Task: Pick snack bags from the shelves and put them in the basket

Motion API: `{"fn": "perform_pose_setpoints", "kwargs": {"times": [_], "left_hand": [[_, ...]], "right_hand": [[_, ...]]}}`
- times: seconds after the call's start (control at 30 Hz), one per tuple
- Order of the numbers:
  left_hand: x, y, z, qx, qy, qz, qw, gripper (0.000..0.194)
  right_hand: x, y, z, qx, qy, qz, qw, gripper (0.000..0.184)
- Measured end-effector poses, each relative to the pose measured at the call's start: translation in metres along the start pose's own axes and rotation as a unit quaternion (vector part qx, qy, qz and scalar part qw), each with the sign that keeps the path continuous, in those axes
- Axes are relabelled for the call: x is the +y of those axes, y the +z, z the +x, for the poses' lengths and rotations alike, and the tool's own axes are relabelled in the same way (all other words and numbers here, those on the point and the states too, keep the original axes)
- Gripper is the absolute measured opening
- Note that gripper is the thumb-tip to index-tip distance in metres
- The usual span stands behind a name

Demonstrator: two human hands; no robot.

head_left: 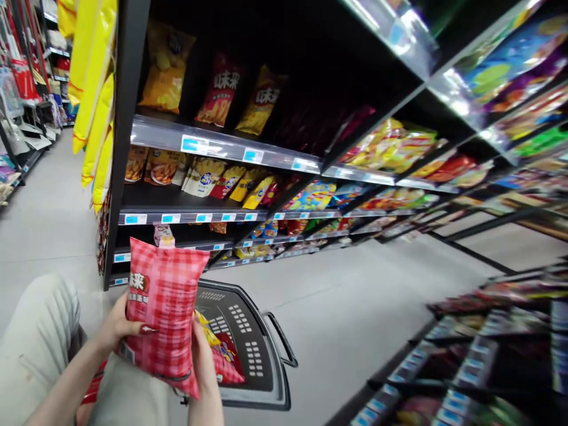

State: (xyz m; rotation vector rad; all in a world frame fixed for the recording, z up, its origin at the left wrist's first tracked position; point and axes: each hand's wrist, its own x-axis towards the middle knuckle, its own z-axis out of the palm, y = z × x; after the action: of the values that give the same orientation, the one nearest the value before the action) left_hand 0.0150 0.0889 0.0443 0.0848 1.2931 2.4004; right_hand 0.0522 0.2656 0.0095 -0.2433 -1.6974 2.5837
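Red checked bag [166, 313] is up off the floor, near the basket [284, 387] with packets [228, 367] in it. Left hand [116, 324] is closed on one side, thumb across the face; right hand [203, 355] is wrapped on the opposite side. I read it as light, air-puffed, soft film, probably slick, contents likely brittle. Best hold: both sides, broad and gentle, no squeezing mid-panel. Flat end seam should take a pinch.

Two hands [118, 325], one held bag [164, 313] (red plaid), one basket [265, 378] and two trouser legs [39, 325] show.
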Motion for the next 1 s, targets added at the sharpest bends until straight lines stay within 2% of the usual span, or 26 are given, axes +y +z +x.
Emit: {"fn": "perform_pose_setpoints", "kwargs": {"times": [0.13,0.2,0.33,0.5,0.63,0.8,1.0], "left_hand": [[0.015,0.018,-0.006,-0.028,0.040,0.042,0.998,0.084],[0.019,0.020,-0.008,-0.028,0.046,0.064,0.997,0.086],[0.021,0.016,-0.012,-0.024,0.058,0.093,0.994,0.091],[0.027,0.016,-0.015,-0.027,0.039,0.077,0.996,0.085],[0.034,0.017,-0.015,-0.028,0.042,0.065,0.997,0.075],[0.039,0.017,-0.016,-0.003,0.023,0.056,0.998,0.067],[0.043,0.019,-0.016,0.027,0.014,0.041,0.999,0.083]], "right_hand": [[-0.018,-0.004,-0.015,-0.005,-0.001,-0.061,0.998,0.082],[-0.022,0.004,-0.019,-0.016,-0.015,-0.098,0.995,0.089],[-0.027,0.019,-0.018,-0.045,-0.009,-0.088,0.995,0.098],[-0.025,0.022,-0.015,-0.088,-0.006,-0.072,0.993,0.088],[-0.018,0.022,-0.015,-0.065,-0.025,-0.071,0.995,0.084],[-0.008,0.021,-0.013,-0.082,-0.034,-0.069,0.994,0.088],[-0.007,0.024,-0.012,-0.087,-0.033,-0.060,0.994,0.090]]}}
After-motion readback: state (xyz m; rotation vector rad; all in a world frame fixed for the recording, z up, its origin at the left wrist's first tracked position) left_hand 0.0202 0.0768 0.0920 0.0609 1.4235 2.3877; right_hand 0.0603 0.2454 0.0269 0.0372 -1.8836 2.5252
